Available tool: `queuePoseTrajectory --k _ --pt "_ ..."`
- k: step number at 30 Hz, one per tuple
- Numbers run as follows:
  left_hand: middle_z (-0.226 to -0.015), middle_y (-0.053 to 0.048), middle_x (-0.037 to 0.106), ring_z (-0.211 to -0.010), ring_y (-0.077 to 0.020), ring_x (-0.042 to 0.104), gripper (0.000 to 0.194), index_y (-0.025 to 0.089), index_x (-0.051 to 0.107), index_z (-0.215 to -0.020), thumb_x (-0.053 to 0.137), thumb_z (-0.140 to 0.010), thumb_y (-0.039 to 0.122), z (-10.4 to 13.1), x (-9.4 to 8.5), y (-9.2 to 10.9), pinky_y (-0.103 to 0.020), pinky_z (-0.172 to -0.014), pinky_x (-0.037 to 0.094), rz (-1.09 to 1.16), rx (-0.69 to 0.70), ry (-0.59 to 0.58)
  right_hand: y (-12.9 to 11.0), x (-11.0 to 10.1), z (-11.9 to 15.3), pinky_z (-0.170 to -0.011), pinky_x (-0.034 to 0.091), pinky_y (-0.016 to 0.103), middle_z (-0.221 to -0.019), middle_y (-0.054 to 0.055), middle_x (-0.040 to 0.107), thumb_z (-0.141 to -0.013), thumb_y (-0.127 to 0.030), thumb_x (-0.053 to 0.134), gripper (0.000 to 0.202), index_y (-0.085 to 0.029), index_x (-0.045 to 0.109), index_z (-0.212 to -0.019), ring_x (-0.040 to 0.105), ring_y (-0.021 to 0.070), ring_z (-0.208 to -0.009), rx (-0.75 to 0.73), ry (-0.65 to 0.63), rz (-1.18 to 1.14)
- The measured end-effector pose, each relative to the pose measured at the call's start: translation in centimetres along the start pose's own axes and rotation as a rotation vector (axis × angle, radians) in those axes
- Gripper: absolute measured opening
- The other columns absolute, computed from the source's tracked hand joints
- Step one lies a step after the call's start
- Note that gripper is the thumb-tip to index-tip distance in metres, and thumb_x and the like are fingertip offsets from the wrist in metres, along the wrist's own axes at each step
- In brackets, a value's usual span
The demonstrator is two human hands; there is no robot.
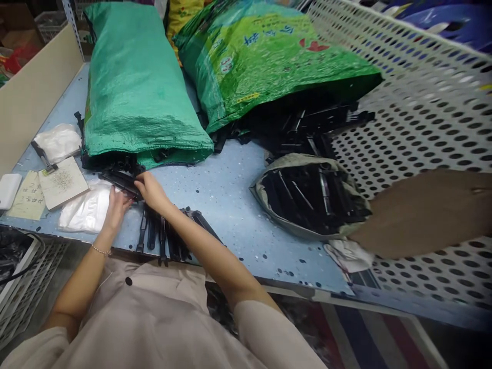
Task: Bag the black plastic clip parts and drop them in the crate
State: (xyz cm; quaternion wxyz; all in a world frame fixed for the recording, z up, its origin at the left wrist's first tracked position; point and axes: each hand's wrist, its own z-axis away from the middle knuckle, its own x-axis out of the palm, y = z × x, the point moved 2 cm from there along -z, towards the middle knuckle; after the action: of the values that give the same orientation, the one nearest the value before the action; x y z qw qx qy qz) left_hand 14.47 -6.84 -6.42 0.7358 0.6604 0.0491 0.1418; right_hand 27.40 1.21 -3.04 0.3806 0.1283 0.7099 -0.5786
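Observation:
My right hand (150,190) is closed around the near end of a long black plastic strip (121,180), just below the mouth of the green woven sack (142,97). My left hand (117,207) is beside it, fingers bent up against the underside of the same strip; whether they grip it is hard to see. Under and left of that hand lies a white plastic bag bundle (85,209). More black strips (161,238) lie in a row at the table's front edge, partly behind my right forearm.
A printed green bag (269,56) spills black parts at the back. An open grey-green bag (311,197) full of black pieces stands right, before a perforated white panel (434,128). A small board (63,184), a note (26,197) and a white device (9,190) lie left.

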Motion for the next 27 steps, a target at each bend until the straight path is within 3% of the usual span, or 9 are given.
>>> queuePoseTrajectory --k 2,5,8,11,15,18,22,25,27 --pt "-0.123 -0.011 0.065 -0.106 -0.0193 0.067 0.063 0.025 0.039 -0.142 0.045 -0.094 0.065 -0.3 0.2 1.1 -0.039 -0.094 0.053 0.178 -0.004 0.033 0.0 -0.6 3.1 -0.088 0.045 0.031 -0.11 0.008 0.065 -0.1 -0.033 0.046 0.022 -0.018 0.055 -0.112 0.061 0.0199 -0.102 -0.047 -0.057 -0.095" --pt "-0.131 -0.009 0.062 -0.128 -0.0214 0.055 0.056 0.025 0.047 -0.138 0.048 -0.094 0.06 0.7 1.3 3.0 -0.039 -0.111 0.043 0.056 0.086 0.01 -0.2 -2.0 6.0 -0.081 0.045 0.03 -0.103 0.007 0.066 -0.102 -0.042 0.039 0.028 -0.021 0.056 -0.111 0.062 0.0198 -0.094 -0.091 -0.031 -0.055" --pt "-0.148 -0.006 0.051 -0.146 -0.0226 0.036 0.052 0.025 0.049 -0.141 0.047 -0.097 0.053 2.6 2.8 4.2 -0.039 -0.123 0.025 -0.141 0.161 -0.163 -0.1 -3.8 6.0 -0.083 0.043 0.033 -0.106 0.013 0.064 -0.102 -0.048 0.035 0.038 -0.018 0.056 -0.113 0.059 0.0241 -0.1 -0.139 0.134 0.148" --pt "-0.155 -0.006 0.043 -0.149 -0.024 0.031 0.054 0.024 0.046 -0.146 0.043 -0.099 0.051 3.8 3.5 4.7 -0.04 -0.125 0.02 -0.229 0.191 -0.282 0.2 -4.7 5.2 -0.078 0.041 0.032 -0.096 0.012 0.064 -0.102 -0.051 0.031 0.042 -0.019 0.058 -0.099 0.058 0.0237 -0.094 -0.188 0.123 0.197" --pt "-0.157 -0.006 0.04 -0.149 -0.0244 0.032 0.058 0.025 0.04 -0.149 0.046 -0.098 0.051 3.5 3.2 4.6 -0.04 -0.124 0.02 -0.306 0.245 -0.188 0.2 -3.9 6.6 -0.066 0.037 0.027 -0.078 0.002 0.06 -0.105 -0.051 0.017 0.05 -0.022 0.055 -0.089 0.053 0.0166 -0.07 -0.09 0.004 -0.001" --pt "-0.145 -0.008 0.054 -0.14 -0.025 0.044 0.054 0.023 0.048 -0.142 0.044 -0.098 0.054 2.7 2.4 4.6 -0.04 -0.119 0.031 -0.297 0.223 -0.099 -0.7 -2.0 9.3 -0.064 0.035 0.029 -0.079 0.006 0.062 -0.104 -0.053 0.026 0.048 -0.02 0.057 -0.087 0.053 0.0182 -0.072 -0.236 -0.072 0.135" --pt "-0.11 -0.009 0.071 -0.11 -0.0247 0.064 0.051 0.019 0.06 -0.125 0.041 -0.097 0.058 2.1 0.3 4.7 -0.036 -0.095 0.048 -0.429 0.136 -0.064 -1.4 -0.1 11.0 -0.066 0.035 0.03 -0.083 0.011 0.065 -0.104 -0.047 0.029 0.046 -0.018 0.06 -0.088 0.057 0.0206 -0.077 -0.392 -0.15 0.324" --pt "-0.082 -0.007 0.07 -0.083 -0.0234 0.067 0.045 0.018 0.065 -0.105 0.039 -0.099 0.054 2.2 -1.3 4.2 -0.032 -0.076 0.049 -0.804 0.077 -0.048 -1.1 -0.4 8.9 -0.064 0.036 0.028 -0.087 0.009 0.069 -0.105 -0.048 0.023 0.046 -0.019 0.059 -0.097 0.061 0.0198 -0.077 -0.213 -0.261 0.336" --pt "-0.073 -0.007 0.068 -0.075 -0.0238 0.067 0.042 0.018 0.066 -0.098 0.038 -0.1 0.049 2.7 -1.7 3.2 -0.031 -0.07 0.046 -1.075 0.004 -0.105 -0.7 -1.2 6.3 -0.068 0.04 0.029 -0.097 0.01 0.071 -0.106 -0.048 0.021 0.045 -0.02 0.056 -0.107 0.065 0.022 -0.084 -0.019 -0.233 0.351"
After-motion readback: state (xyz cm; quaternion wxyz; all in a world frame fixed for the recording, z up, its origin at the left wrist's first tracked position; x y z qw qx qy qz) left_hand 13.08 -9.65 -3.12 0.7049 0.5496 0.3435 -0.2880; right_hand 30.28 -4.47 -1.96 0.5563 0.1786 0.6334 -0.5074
